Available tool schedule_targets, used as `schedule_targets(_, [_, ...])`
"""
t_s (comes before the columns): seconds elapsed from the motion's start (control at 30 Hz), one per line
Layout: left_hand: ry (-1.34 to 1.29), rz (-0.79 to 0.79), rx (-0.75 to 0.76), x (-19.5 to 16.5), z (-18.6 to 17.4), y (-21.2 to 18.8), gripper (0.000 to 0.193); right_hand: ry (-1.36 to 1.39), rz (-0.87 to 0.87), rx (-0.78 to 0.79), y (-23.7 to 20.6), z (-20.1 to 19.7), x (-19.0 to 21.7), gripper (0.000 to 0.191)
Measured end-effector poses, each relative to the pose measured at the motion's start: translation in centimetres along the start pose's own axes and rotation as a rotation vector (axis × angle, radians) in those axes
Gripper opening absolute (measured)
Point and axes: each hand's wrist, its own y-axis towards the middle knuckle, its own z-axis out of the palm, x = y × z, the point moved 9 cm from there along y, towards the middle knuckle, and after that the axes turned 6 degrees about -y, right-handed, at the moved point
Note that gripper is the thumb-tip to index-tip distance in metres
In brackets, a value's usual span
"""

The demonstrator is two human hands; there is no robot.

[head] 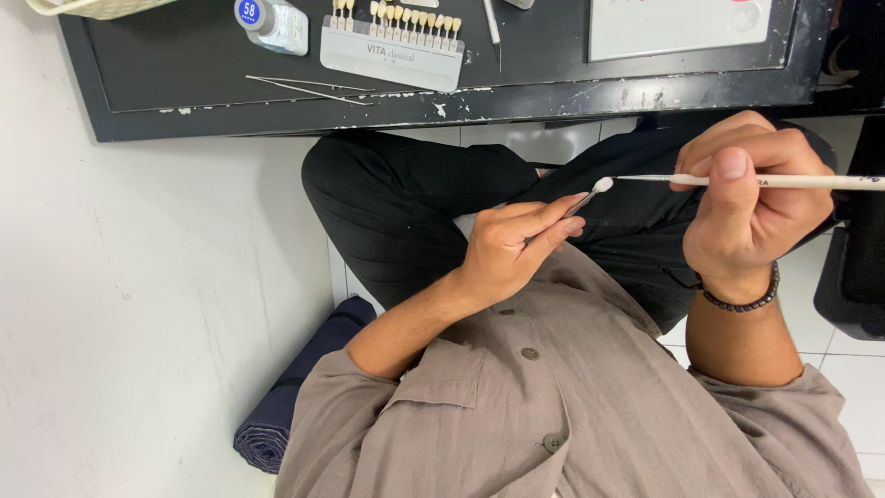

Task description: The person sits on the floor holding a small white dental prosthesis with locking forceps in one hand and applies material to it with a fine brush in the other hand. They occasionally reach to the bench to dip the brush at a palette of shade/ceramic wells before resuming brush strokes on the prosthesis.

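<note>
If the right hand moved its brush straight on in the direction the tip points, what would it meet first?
The right hand aims the brush leftward in the picture; its tip nearly touches the small white piece on the tool in the left hand. Depth is unclear.

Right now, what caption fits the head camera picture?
Left hand holds a small tooth while right hand touches it with a brush.

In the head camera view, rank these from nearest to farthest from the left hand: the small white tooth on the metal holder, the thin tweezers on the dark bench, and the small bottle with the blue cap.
From the left hand:
1. Small white tooth on the metal holder, just past the fingertips, to their right.
2. Thin tweezers, on the dark bench edge, up-left.
3. Small bottle with the blue cap, beyond the tweezers, at the frame's top.
</note>
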Motion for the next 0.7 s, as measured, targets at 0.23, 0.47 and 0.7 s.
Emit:
schedule_targets(0.23, [-0.006,-0.015,0.005,0.02,0.05,0.19,0.030,-0.006,-0.005,0.006,0.13,-0.20,0.02,0.025])
schedule_targets(0.47, [-0.008,-0.009,0.003,-0.24,-0.08,0.14,0.030,-0.006,-0.008,-0.005,0.17,-0.14,0.16,0.027])
schedule_targets(0.7, [-0.011,-0.015,0.012,-0.26,-0.02,0.23,0.030,-0.056,-0.024,0.010,0.13,-0.09,0.46,0.027])
